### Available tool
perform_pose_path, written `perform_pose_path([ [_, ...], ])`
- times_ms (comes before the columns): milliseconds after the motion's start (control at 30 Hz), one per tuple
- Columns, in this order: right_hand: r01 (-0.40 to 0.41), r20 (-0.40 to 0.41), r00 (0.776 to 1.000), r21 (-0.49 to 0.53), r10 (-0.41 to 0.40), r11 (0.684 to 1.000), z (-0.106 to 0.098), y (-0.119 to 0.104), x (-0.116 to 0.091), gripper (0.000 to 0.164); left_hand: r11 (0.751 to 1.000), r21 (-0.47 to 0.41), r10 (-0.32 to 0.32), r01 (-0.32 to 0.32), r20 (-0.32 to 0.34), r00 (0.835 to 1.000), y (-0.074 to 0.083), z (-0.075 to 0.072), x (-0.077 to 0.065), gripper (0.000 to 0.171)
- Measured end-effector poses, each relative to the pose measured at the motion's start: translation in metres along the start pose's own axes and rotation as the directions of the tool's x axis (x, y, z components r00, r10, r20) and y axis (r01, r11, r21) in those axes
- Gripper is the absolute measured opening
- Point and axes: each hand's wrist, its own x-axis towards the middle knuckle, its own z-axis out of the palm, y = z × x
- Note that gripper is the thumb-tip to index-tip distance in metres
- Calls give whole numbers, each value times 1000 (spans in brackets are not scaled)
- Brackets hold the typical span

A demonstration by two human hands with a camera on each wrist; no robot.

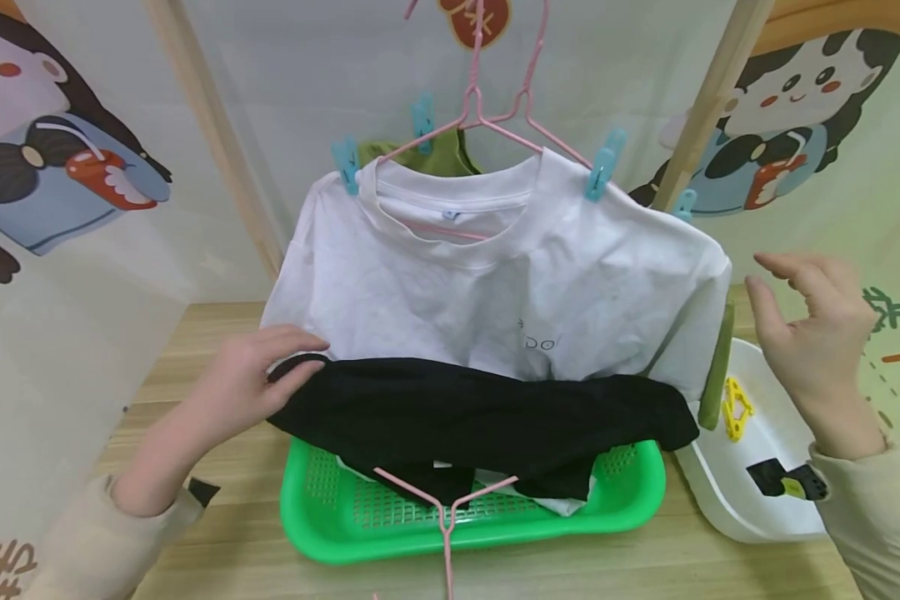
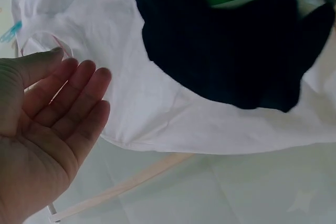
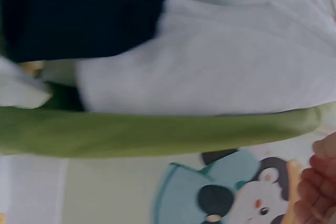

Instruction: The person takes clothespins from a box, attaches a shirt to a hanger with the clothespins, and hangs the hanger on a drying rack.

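A white T-shirt (image 1: 450,283) hangs on a pink hanger (image 1: 478,121), with blue clothespins (image 1: 606,165) at its shoulders. A black garment (image 1: 480,412) lies across its lower part, above a green basket (image 1: 472,546). My left hand (image 1: 243,383) is by the garment's left end, fingers loosely bent. In the left wrist view, this hand (image 2: 58,114) holds nothing and lies apart from the black cloth. My right hand (image 1: 817,333) is raised beside the T-shirt's right sleeve, thumb and fingers apart, nothing between them. Only its fingers (image 3: 317,182) show in the right wrist view.
Behind the T-shirt hangs a green garment (image 1: 420,158) on another hanger. A white tub (image 1: 765,508) with a yellow piece (image 1: 737,408) stands at the right. Another pink hanger (image 1: 447,533) is at the front. Wooden poles (image 1: 217,133) rise on both sides.
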Motion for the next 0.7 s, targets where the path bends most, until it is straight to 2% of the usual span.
perform_pose_path([
  [67, -35, 79, 996, -36, 38, 999, 0, 7, -7, 18, 1000, 11, 7, -7, 14, 1000, 1, 3, -8, 35],
  [167, -99, 224, 967, -114, 122, 989, 1, 17, -18, 18, 999, 34, -4, 3, 26, 1000, 4, 6, -20, 41],
  [267, -162, 355, 908, -185, 220, 969, 0, 27, -25, 18, 998, 56, -3, 1, 40, 999, 9, 12, -31, 47],
  [333, -207, 443, 849, -222, 287, 953, -2, 35, -26, 19, 998, 69, 8, -12, 52, 999, 13, 15, -37, 49],
  [400, -242, 543, 764, -260, 349, 935, -4, 43, -26, 21, 996, 82, 15, -20, 71, 997, 16, 19, -42, 50],
  [433, -254, 594, 710, -285, 378, 924, -5, 47, -26, 22, 996, 86, 12, -19, 83, 996, 18, 21, -45, 51],
  [467, -260, 647, 647, -312, 404, 914, -5, 52, -26, 23, 996, 91, 8, -17, 97, 995, 19, 22, -47, 52],
  [533, -262, 734, 507, -367, 451, 892, -6, 60, -25, 26, 995, 98, -4, -8, 122, 993, 22, 24, -52, 52],
  [600, -246, 782, 389, -421, 487, 873, -5, 66, -25, 29, 995, 95, -21, 6, 152, 988, 24, 24, -55, 43],
  [667, -233, 800, 304, -463, 517, 855, -5, 71, -27, 28, 995, 101, -32, 15, 174, 984, 25, 25, -57, 28],
  [700, -227, 800, 284, -480, 529, 847, -4, 73, -29, 28, 995, 102, -33, 15, 178, 984, 25, 25, -59, 26],
])
